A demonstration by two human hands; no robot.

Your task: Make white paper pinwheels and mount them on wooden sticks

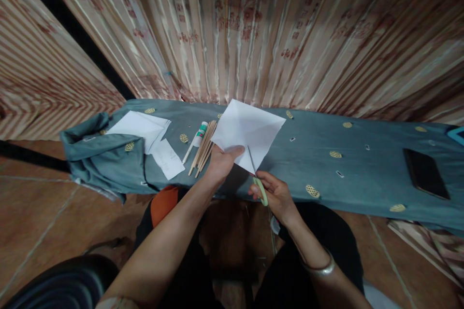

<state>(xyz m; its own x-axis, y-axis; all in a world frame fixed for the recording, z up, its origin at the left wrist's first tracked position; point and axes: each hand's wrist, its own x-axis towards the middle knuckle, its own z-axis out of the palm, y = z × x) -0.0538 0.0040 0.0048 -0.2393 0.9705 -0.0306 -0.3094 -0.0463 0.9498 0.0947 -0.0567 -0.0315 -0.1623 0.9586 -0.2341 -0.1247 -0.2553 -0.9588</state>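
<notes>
A square sheet of white paper [250,123] is held above the cloth-covered bench by my left hand [225,160], whose thumb lies over its near left edge. My right hand [275,195] grips a pair of scissors [261,192] by the light green handles. The scissors' blade lies at the sheet's near corner and points away from me into the paper. Left of the sheet are several thin wooden sticks [203,149], a glue stick [200,133] with a green label, and a thin white stick-like item [189,153].
A stack of white paper [136,128] and a smaller paper piece [168,160] lie at the left, near bunched cloth [105,154]. A dark phone-like slab [426,173] rests far right on the grey-green cloth [362,169]. A pleated curtain [239,34] hangs behind.
</notes>
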